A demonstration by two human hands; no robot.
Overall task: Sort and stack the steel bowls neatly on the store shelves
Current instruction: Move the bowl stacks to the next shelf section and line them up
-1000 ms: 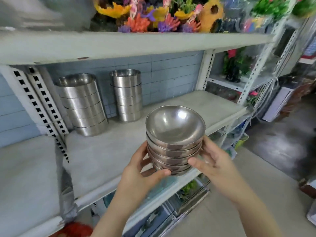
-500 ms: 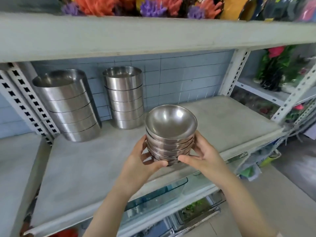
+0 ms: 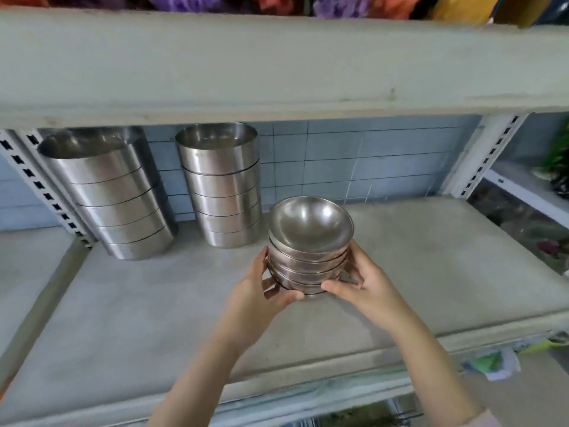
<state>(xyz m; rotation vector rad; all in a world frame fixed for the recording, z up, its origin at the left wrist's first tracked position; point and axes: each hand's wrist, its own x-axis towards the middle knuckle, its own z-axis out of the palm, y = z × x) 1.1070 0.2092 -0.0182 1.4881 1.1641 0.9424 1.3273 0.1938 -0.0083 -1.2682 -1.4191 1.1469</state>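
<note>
At the far left a white post (image 3: pixel 40 186) with black holes runs up the side of the shelf (image 3: pixel 138 318). Right next to it, at the back of the shelf, stands a big stack of steel bowls (image 3: pixel 107 198). These are wide ones, about five, one inside the other. A little to the right stands a second stack of steel bowls (image 3: pixel 223 186). It is thinner and also sits at the back, near the blue tile wall (image 3: pixel 354 161). The two stacks are close but do not touch.

Next comes the left hand (image 3: pixel 258 303). Its fingers (image 3: pixel 267 283) curl round the left side of a stack of small bowls (image 3: pixel 309 241), and the thumb sits under the front edge at the bottom. The small bowls are round and shiny, about five of them, nested with the open side up. This stack is over the middle of the shelf, in front of the second stack and to its right. It is very low, but I cannot tell if its bottom touches the shelf.

The right hand (image 3: pixel 369 288) holds the other side — its fingers (image 3: pixel 354 263) wrap round the right of the stack, and its thumb points at the left thumb under the front.

Farther right is another white post (image 3: pixel 480 155), and past it some green plants (image 3: pixel 557 161), all blurry. Above it all runs the top shelf (image 3: pixel 277 66) — with bright flowers (image 3: pixel 184 1) on it.
</note>
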